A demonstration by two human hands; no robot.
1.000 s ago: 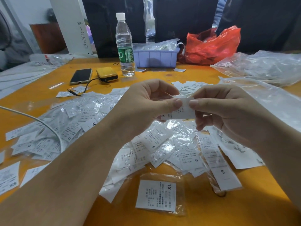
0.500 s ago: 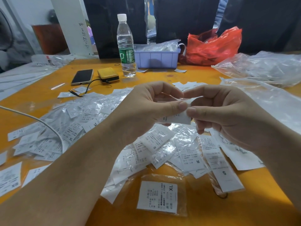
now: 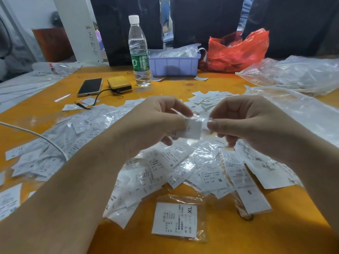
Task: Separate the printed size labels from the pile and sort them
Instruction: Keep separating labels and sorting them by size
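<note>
Head view, left hand (image 3: pixel 156 123) and right hand (image 3: pixel 244 123) pinching label (image 3: pixel 192 128), bottle (image 3: pixel 139 52) behind

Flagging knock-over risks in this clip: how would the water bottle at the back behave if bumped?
The water bottle is tall and narrow, so probably tippy. It looks mostly full, so likely fairly heavy. Being round, it may roll toward the phone if it falls.

An orange-topped worktable (image 3: pixel 183 88) in a dim workroom.
Dark fabric panels (image 3: pixel 201 24) hang along the table's far edge, with a white post (image 3: pixel 78 30) bearing handwritten digits at the left. Behind the post stand a pale wall (image 3: pixel 36 10) and a reddish-brown board (image 3: pixel 53 44). Even light falls on the tabletop, while the dark panels behind it stay in shadow.
</note>
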